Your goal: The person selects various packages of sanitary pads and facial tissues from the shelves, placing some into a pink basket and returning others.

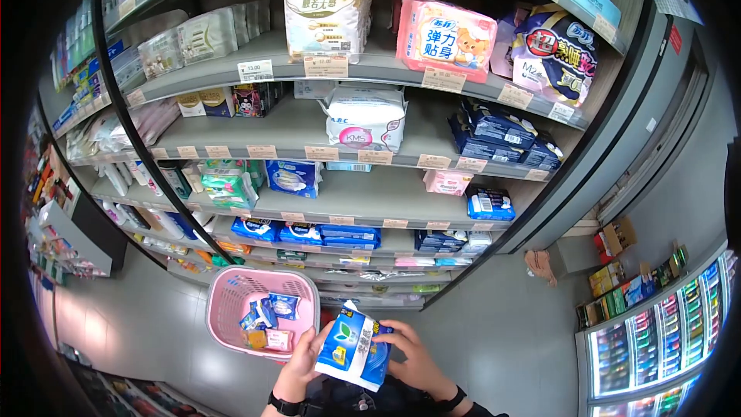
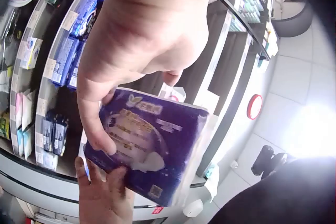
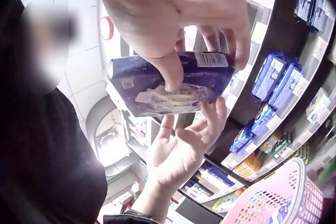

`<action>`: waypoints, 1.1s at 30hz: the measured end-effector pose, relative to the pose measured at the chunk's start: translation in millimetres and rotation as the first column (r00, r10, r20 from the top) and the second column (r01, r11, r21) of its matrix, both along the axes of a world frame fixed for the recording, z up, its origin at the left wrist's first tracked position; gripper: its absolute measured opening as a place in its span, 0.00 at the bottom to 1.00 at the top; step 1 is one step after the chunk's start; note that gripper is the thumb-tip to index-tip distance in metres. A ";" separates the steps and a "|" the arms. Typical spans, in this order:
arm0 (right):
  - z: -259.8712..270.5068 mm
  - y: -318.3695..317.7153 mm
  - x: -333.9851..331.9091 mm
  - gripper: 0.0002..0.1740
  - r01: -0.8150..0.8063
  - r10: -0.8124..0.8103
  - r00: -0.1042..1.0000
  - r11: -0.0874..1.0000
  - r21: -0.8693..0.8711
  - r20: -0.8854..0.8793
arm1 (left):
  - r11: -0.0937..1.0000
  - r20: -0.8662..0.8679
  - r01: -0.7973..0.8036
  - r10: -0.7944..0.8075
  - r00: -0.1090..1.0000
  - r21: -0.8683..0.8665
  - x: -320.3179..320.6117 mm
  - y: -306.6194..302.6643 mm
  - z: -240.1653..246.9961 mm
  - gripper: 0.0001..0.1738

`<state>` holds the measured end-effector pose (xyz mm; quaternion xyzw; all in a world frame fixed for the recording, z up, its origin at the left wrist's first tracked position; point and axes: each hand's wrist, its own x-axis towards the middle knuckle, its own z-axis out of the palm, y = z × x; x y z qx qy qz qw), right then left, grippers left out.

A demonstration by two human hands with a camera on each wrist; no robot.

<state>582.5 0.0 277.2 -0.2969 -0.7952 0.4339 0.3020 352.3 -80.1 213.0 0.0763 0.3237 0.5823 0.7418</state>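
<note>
A blue pack of sanitary pads (image 1: 356, 347) with a white band and a green leaf mark is held in front of the body, tilted toward the head camera. My left hand (image 1: 306, 357) grips its left edge. From the other side, my right hand (image 1: 419, 357) holds the right edge, with fingers over the front. The right wrist view shows the right thumb (image 3: 170, 71) pressed on the pack's printed back, the other fingers curled round its end. In the left wrist view, the pack (image 2: 152, 142) shows a darker face with a pad pictured on it.
A pink basket (image 1: 220, 316) holding several small packs stands left of my hands. Ahead rise shelves (image 1: 255, 127) of pads and tissues, including a white pack (image 1: 364, 120) and a pink pack (image 1: 448, 38). Lit drink coolers (image 1: 656, 340) stand at the right.
</note>
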 end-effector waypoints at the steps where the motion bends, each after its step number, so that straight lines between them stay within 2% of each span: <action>1: -0.9 0.4 -0.2 0.28 -0.037 0.033 0.998 0.996 -0.080 -0.056 | 1.000 -0.044 0.012 -0.011 0.999 0.023 -0.4 -1.6 3.6 0.37; 2: -3.6 0.9 -0.4 0.28 -0.043 0.038 0.997 0.996 -0.076 -0.062 | 0.999 -0.090 0.026 -0.022 0.996 0.048 -2.2 -1.2 6.7 0.34; 3: -7.6 2.1 -0.9 0.28 -0.068 0.061 0.995 0.993 -0.101 -0.076 | 0.990 -0.033 0.062 -0.058 0.998 0.129 -4.5 0.3 0.6 0.31; 4: -10.5 3.1 -2.0 0.29 -0.090 0.079 0.993 0.989 -0.122 -0.092 | 0.990 -0.081 0.048 -0.037 0.996 0.133 -4.6 -1.6 1.7 0.29; 6: -8.9 2.5 -2.6 0.27 -0.070 0.065 0.995 0.994 -0.078 -0.069 | 0.993 -0.199 0.065 -0.044 0.979 0.101 -6.2 -3.6 -7.7 0.34; 7: -6.7 2.7 -1.1 0.27 -0.092 0.091 0.996 0.983 -0.159 -0.017 | 0.999 -0.265 0.017 -0.007 0.964 0.036 0.0 -4.1 6.8 0.40; 8: -4.0 1.9 -0.1 0.27 -0.108 0.119 0.992 0.964 -0.241 0.033 | 0.988 -0.287 0.105 -0.069 0.955 0.112 -6.0 -3.3 -4.7 0.42; 9: -0.2 -1.4 -0.7 0.28 -0.085 0.102 0.994 0.943 -0.322 0.034 | 0.987 -0.317 0.123 -0.083 0.945 0.107 -5.5 -3.2 -1.9 0.40; 11: -17.1 -1.9 0.1 0.28 -0.069 0.090 0.995 0.934 -0.351 0.041 | 0.983 -0.349 0.146 -0.097 0.932 0.115 -1.8 1.1 3.8 0.33; 12: -22.9 -1.6 0.4 0.30 -0.060 0.089 0.994 0.919 -0.389 0.057 | 0.979 -0.358 0.160 -0.107 0.928 0.124 -3.8 2.0 3.2 0.33; 13: -20.5 -2.4 0.1 0.33 -0.073 0.091 0.995 0.923 -0.377 0.029 | 0.978 -0.394 0.162 -0.100 0.914 0.128 -6.3 0.5 -1.0 0.30; 16: -3.4 -3.3 -1.4 0.34 -0.100 0.114 0.993 0.913 -0.397 0.012 | 0.975 -0.483 0.173 -0.085 0.871 0.140 -11.0 -0.4 -8.5 0.25; 17: 5.7 -4.6 1.5 0.34 -0.104 0.127 0.992 0.861 -0.498 0.013 | 0.981 -0.448 0.140 -0.066 0.891 0.133 -10.0 -1.0 -11.1 0.25; 18: 3.3 -4.6 1.3 0.34 -0.094 0.115 0.993 0.866 -0.491 0.012 | 0.987 -0.413 0.106 -0.046 0.910 0.124 -7.4 -1.6 -5.8 0.25; 24: -31.0 -9.1 -5.5 0.34 -0.144 0.113 0.988 0.926 -0.348 -0.108 | 0.987 -0.449 0.056 0.018 0.893 0.152 -13.0 -6.8 -5.2 0.26; 26: -32.1 -9.9 -7.1 0.33 -0.128 0.054 0.980 0.907 -0.400 -0.193 | 0.990 -0.496 0.005 0.065 0.866 0.138 -16.4 -10.0 -0.5 0.27; 27: -13.6 -11.4 -6.9 0.31 -0.057 -0.013 0.989 0.884 -0.465 -0.146 | 0.991 -0.523 0.014 0.058 0.850 0.133 -21.4 -11.2 0.3 0.27; 28: -15.4 -10.6 -8.9 0.31 -0.072 0.003 0.989 0.881 -0.467 -0.146 | 0.992 -0.548 0.023 0.050 0.835 0.126 -24.8 -14.3 1.4 0.27; 30: -19.7 -8.2 -13.9 0.31 -0.084 -0.054 0.963 0.872 -0.483 -0.264 | 0.991 -0.539 -0.056 0.114 0.835 0.123 -26.5 -19.0 7.1 0.24; 33: -19.7 -9.0 -22.3 0.32 -0.109 -0.015 0.971 0.858 -0.501 -0.237 | 0.994 -0.560 -0.071 0.103 0.822 0.079 -37.6 -30.6 8.7 0.20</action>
